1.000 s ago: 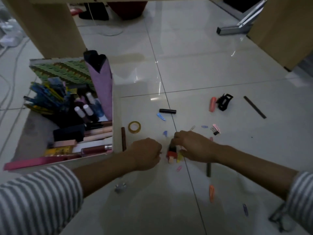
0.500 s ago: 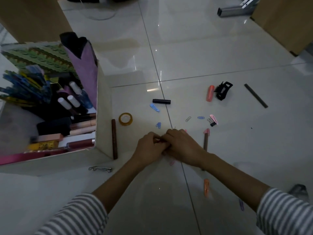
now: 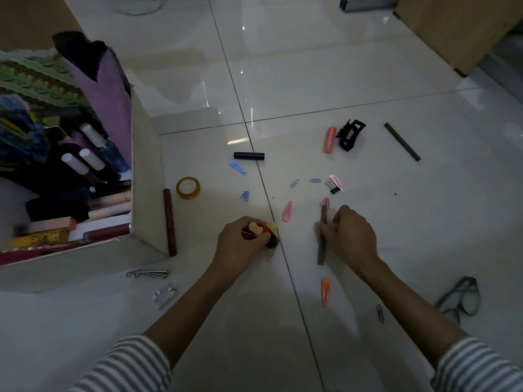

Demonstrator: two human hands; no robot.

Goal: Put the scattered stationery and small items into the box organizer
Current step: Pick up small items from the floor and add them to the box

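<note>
The box organizer (image 3: 147,176) stands at the left on the floor, filled with pens, tubes and a purple pouch. My left hand (image 3: 240,244) is closed around a bunch of small red, yellow and black items (image 3: 263,230) just above the tiles. My right hand (image 3: 351,236) grips a dark brown stick (image 3: 321,250) that lies on the floor. Between the hands lies a pink hair clip (image 3: 287,211). A tape roll (image 3: 188,188) and a brown pencil (image 3: 169,222) rest beside the box wall.
Scattered further out are a black tube (image 3: 249,156), blue clips (image 3: 237,167), an orange marker (image 3: 329,139), a black claw clip (image 3: 351,134), a dark ruler (image 3: 402,141), paper clips (image 3: 314,180), an orange clip (image 3: 325,291), glasses (image 3: 461,298), a nail clipper (image 3: 148,274). A cardboard box (image 3: 452,26) stands far right.
My hands were pressed together over the small items; now they have parted. The left keeps the coloured items, the right has moved right onto the dark stick.
</note>
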